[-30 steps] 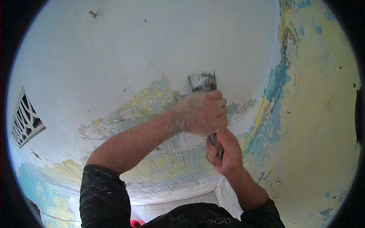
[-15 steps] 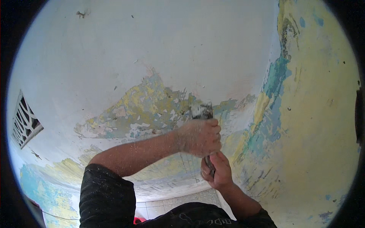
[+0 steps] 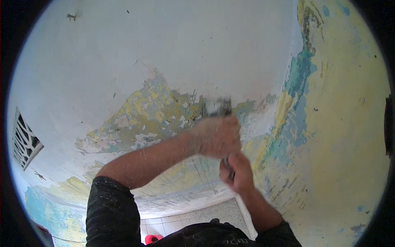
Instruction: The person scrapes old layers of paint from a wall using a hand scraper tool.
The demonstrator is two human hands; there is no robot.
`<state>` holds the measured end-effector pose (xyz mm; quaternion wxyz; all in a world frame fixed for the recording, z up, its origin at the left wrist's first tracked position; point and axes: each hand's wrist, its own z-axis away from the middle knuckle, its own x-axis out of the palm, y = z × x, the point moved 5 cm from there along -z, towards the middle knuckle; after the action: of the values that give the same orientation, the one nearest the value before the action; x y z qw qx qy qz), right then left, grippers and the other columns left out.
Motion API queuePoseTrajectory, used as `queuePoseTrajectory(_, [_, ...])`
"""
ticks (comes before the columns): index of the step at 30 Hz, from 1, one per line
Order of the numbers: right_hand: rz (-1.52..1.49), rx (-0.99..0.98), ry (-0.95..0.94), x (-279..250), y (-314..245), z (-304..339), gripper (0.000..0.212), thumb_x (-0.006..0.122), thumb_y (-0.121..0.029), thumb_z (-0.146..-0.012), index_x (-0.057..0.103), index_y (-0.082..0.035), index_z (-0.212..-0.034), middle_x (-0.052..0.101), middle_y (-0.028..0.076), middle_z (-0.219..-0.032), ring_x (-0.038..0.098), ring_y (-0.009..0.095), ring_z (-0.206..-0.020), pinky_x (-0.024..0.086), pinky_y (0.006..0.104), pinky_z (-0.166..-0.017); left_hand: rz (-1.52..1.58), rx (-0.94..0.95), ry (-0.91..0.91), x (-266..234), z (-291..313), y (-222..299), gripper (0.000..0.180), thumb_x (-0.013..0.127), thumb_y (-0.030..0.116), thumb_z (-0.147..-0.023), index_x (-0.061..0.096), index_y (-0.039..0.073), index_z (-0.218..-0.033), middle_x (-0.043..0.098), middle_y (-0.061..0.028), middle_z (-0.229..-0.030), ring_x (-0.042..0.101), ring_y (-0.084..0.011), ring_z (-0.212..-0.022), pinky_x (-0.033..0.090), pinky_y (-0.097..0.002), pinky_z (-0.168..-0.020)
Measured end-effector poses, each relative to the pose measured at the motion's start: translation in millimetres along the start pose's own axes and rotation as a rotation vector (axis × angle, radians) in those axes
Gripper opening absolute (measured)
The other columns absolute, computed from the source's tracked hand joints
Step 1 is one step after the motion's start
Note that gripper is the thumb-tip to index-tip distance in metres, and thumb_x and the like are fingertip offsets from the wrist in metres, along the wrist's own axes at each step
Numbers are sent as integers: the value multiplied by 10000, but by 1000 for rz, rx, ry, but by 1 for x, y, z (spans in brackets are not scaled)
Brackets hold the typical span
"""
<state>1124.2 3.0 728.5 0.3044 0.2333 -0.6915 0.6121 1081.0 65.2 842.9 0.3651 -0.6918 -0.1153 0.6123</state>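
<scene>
Both fists are wrapped round one paint scraper point(image 3: 217, 107), its wide blade smeared with white and blurred by motion. My left hand point(image 3: 218, 137) grips it just below the blade and hides much of the handle. Lower down, my right hand point(image 3: 239, 172) closes on the dark end of the handle. The blade lies against the wall point(image 3: 189, 45), at the upper right edge of a flaked patch point(image 3: 152, 109) of yellow, grey-green and pale blue old paint. White dust speckles my left forearm.
A yellow wall point(image 3: 345, 111) meets the white one at a corner with a peeled teal strip point(image 3: 299, 74). A vent grille point(image 3: 25, 140) is set in the wall at the left. Below are floor tiles point(image 3: 164, 225) and a red object point(image 3: 153, 238).
Both hands and the scraper have moved slightly up in the view, the blade still against the wall. The view has shifted a little, showing more floor and more of the red object.
</scene>
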Motion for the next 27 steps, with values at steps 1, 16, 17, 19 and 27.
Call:
queuePoseTrajectory(1, [40,-55,12,2,-17,-11,270,578,-319,-969,489,-110,-824,494,56,-599,391,122,-404,306,267,-388,2,1,8,-7,-4,-6,97,652,250,-763,618,159,-775,595,18,-731,592,-172,-824,427,-331,-843])
queuePoseTrajectory(16, [-128,24,-83,-6,35,36,244,554,-336,-992,497,-103,-947,511,48,-624,414,117,-447,308,271,-400,108,83,-86,8,0,42,126,624,274,-782,615,150,-764,606,26,-722,592,-163,-812,415,-327,-829])
queuePoseTrajectory(17, [-109,53,-39,-6,38,43,254,557,-341,-990,494,-100,-944,513,49,-624,416,117,-448,306,272,-399,130,80,-83,5,0,46,128,622,276,-789,622,149,-772,608,28,-728,593,-161,-824,414,-327,-837])
queuePoseTrajectory(19, [-102,31,-83,-10,24,15,255,563,-345,-987,499,-99,-955,513,49,-625,418,118,-448,306,273,-397,99,77,-122,13,-2,20,129,621,278,-796,622,151,-776,607,29,-729,594,-158,-823,416,-328,-837])
queuePoseTrajectory(27, [-53,27,-12,-6,25,46,282,577,-368,-974,516,-94,-995,510,34,-597,370,101,-404,295,270,-388,106,98,-131,11,-10,34,139,615,294,-812,625,160,-781,606,31,-730,597,-158,-826,417,-331,-841])
